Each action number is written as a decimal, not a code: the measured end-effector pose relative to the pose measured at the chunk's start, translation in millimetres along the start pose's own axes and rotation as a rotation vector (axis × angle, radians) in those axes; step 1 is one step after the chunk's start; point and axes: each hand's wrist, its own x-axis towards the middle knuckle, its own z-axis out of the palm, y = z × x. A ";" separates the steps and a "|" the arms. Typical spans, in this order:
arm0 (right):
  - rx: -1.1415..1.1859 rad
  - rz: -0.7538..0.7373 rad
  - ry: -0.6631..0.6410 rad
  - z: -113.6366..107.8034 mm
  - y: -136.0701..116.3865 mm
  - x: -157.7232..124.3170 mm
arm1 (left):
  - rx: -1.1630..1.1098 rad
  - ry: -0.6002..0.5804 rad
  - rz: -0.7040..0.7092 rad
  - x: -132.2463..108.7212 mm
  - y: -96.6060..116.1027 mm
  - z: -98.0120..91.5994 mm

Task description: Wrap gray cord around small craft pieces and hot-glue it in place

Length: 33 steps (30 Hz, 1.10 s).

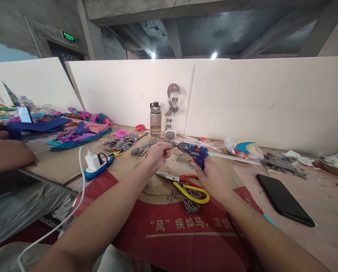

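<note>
My right hand (210, 173) grips a blue hot glue gun (193, 150) by its handle, with a clear glue stick (231, 156) jutting from its back end. The gun's nozzle points left at a small grey felt piece (174, 144), which the fingertips of my left hand (161, 154) pinch. Whether nozzle and felt touch I cannot tell. Below my hands lie scissors (186, 185) with red and yellow handles, on grey yarn (191, 204). Grey felt pieces with pink dots (120, 142) sit in a pile to the left. A grey moon-shaped hanging ornament (174, 90) is against the white board.
A water bottle (155, 120) stands at the back. Left are a blue power strip (98, 169) with a white charger, coloured felt scraps (75, 132) and another person's arm (9, 156). Right are a black phone (284, 199), felt offcuts (284, 164) and a plastic bag (244, 148).
</note>
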 end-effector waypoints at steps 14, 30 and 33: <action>-0.004 0.000 0.006 0.3 0.2 0.0 | 0.063 -0.031 0.034 -3.5 1.1 2.4; -0.023 0.019 0.005 -0.4 0.1 -0.3 | 0.056 -0.035 0.043 -4.0 1.6 1.5; 0.003 0.002 0.023 -0.5 -0.4 -0.5 | 0.054 -0.014 0.025 -3.1 1.9 0.7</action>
